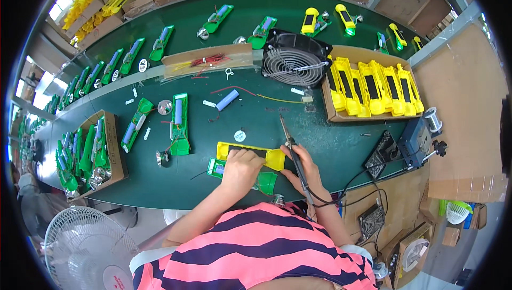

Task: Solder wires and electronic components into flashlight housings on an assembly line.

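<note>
Close to my body at the table's edge, a yellow flashlight housing half with a dark panel lies crosswise. My left hand is closed on it, fingers curled over the panel and their tips hidden. Partly beneath that hand is a green housing half with a blue cell at its left end. My right hand is wrapped round a soldering iron, its tip pointing away from me. The fingers of this hand are also beside the yellow housing's right end; whether they touch it cannot be seen.
A box of yellow housings stands right of a black fan. Left is a box of green housings. Green units line the far belt. A soldering station with solder spool sits right; its cable runs near my right arm.
</note>
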`<action>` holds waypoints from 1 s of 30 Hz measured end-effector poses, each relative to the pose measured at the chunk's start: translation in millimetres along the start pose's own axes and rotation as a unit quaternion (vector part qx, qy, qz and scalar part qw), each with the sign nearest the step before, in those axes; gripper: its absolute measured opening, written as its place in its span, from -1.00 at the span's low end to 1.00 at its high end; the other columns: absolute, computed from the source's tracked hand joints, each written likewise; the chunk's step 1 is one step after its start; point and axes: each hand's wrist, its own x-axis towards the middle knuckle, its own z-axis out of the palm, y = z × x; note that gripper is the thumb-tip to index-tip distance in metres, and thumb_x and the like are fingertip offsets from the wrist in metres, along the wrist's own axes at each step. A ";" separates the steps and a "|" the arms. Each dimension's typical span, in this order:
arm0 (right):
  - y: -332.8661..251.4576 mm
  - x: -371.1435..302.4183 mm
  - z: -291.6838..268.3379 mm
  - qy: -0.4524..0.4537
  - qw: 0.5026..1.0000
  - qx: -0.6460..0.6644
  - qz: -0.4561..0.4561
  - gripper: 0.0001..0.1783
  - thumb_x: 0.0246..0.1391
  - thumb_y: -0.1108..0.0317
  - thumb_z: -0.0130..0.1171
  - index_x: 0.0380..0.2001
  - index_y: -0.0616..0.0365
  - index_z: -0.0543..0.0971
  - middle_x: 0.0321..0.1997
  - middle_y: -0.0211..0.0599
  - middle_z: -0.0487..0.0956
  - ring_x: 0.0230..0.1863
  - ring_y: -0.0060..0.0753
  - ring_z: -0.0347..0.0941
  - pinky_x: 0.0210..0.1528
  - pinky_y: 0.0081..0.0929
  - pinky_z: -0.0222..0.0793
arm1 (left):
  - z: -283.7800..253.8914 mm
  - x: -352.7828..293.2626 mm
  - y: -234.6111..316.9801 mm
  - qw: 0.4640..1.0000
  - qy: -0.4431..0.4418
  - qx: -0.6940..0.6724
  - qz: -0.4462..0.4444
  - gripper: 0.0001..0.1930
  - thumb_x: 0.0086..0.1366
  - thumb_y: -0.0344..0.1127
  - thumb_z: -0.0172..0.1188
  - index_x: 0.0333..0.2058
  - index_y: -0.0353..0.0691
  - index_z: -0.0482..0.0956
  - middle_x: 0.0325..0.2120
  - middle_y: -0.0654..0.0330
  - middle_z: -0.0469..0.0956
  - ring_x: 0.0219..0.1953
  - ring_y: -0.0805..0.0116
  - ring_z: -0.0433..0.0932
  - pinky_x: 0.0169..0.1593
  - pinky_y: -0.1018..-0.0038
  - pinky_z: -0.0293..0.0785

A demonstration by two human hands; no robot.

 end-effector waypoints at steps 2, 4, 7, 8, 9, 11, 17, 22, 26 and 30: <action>-1.2 2.7 2.1 -0.017 0.999 0.043 0.006 -0.31 -0.28 0.55 0.23 -0.03 0.15 0.14 -0.03 -0.29 0.43 0.04 -0.07 0.27 0.14 -0.25 0.10 | 3.8 -2.9 -1.2 0.998 0.049 -0.022 -0.013 -0.90 -0.15 -0.45 0.07 -0.55 -0.18 0.50 -0.59 0.23 0.40 -0.44 0.28 0.40 -0.35 0.40 0.25; -0.3 3.9 3.4 -0.020 0.997 0.074 0.023 -0.36 -0.25 0.55 0.21 -0.05 0.20 0.17 -0.05 -0.30 0.44 -0.01 -0.05 0.31 0.15 -0.20 0.08 | 5.8 -3.6 -1.3 0.999 0.051 0.004 -0.008 -0.87 -0.14 -0.48 0.05 -0.51 -0.23 0.49 -0.57 0.18 0.39 -0.45 0.24 0.40 -0.34 0.38 0.25; 1.8 5.2 0.2 -0.003 0.999 -0.010 -0.042 -0.33 -0.29 0.52 0.26 -0.07 0.13 0.18 -0.07 -0.26 0.47 0.01 -0.09 0.33 0.03 -0.35 0.24 | 3.3 -2.2 -4.4 0.998 0.000 0.024 -0.053 -0.92 -0.09 -0.52 0.07 -0.53 -0.26 0.48 -0.57 0.13 0.39 -0.44 0.16 0.40 -0.33 0.34 0.29; 1.6 5.5 -3.7 -0.005 0.998 -0.018 -0.059 -0.37 -0.29 0.51 0.26 -0.10 0.13 0.20 -0.11 -0.26 0.49 -0.01 -0.11 0.35 0.04 -0.34 0.24 | 1.9 -1.0 -6.2 0.997 0.008 0.034 -0.063 -0.92 -0.10 -0.52 0.08 -0.54 -0.26 0.48 -0.58 0.13 0.39 -0.46 0.15 0.41 -0.35 0.33 0.30; 0.6 6.4 -7.5 0.040 0.996 -0.018 -0.083 -0.41 -0.28 0.50 0.26 -0.13 0.13 0.23 -0.15 -0.26 0.52 -0.03 -0.14 0.37 0.04 -0.33 0.23 | 0.3 0.6 -8.9 0.998 -0.019 0.031 -0.056 -0.93 -0.10 -0.51 0.08 -0.55 -0.26 0.49 -0.59 0.12 0.39 -0.47 0.15 0.42 -0.36 0.33 0.31; -2.8 9.0 -19.9 0.081 0.991 -0.015 -0.105 -0.54 -0.25 0.48 0.24 -0.21 0.15 0.31 -0.32 -0.29 0.57 -0.23 -0.23 0.48 0.00 -0.23 0.26 | -3.3 3.9 -14.4 0.997 -0.018 0.006 -0.080 -0.95 -0.08 -0.48 0.09 -0.56 -0.27 0.51 -0.59 0.11 0.42 -0.49 0.15 0.45 -0.39 0.33 0.37; -17.9 6.6 -42.4 0.118 0.985 0.122 -0.005 -0.79 -0.17 0.47 0.22 -0.38 0.29 0.49 -0.52 -0.26 0.56 -0.48 -0.40 0.50 -0.27 -0.42 0.43 | -8.4 11.8 -21.3 0.991 -0.069 -0.035 -0.113 -0.93 -0.05 -0.46 0.08 -0.55 -0.26 0.53 -0.57 0.13 0.46 -0.48 0.16 0.47 -0.37 0.36 0.40; -9.0 6.8 -27.3 0.137 0.908 0.349 0.188 -0.83 -0.09 0.53 0.13 -0.38 0.37 0.44 -0.53 -0.24 0.51 -0.52 -0.55 0.47 -0.49 -0.66 0.44 | -8.7 15.9 -18.6 0.991 -0.093 -0.021 -0.091 -0.92 -0.04 -0.45 0.06 -0.55 -0.26 0.53 -0.59 0.13 0.45 -0.48 0.17 0.47 -0.37 0.35 0.39; -2.0 10.0 -22.5 0.115 0.913 0.335 0.202 -0.85 -0.11 0.52 0.13 -0.40 0.35 0.45 -0.56 -0.28 0.51 -0.55 -0.57 0.46 -0.52 -0.66 0.42 | -7.2 16.3 -16.8 0.993 -0.096 0.003 -0.076 -0.93 -0.05 -0.45 0.08 -0.57 -0.23 0.54 -0.60 0.14 0.45 -0.49 0.18 0.47 -0.37 0.36 0.39; -0.2 11.9 -16.3 0.092 0.919 0.301 0.237 -0.84 -0.12 0.50 0.15 -0.41 0.32 0.47 -0.57 -0.32 0.51 -0.57 -0.62 0.45 -0.54 -0.70 0.39 | -3.9 16.6 -15.1 0.993 -0.090 0.049 -0.058 -0.95 -0.08 -0.44 0.11 -0.59 -0.20 0.55 -0.61 0.16 0.44 -0.51 0.20 0.47 -0.39 0.37 0.39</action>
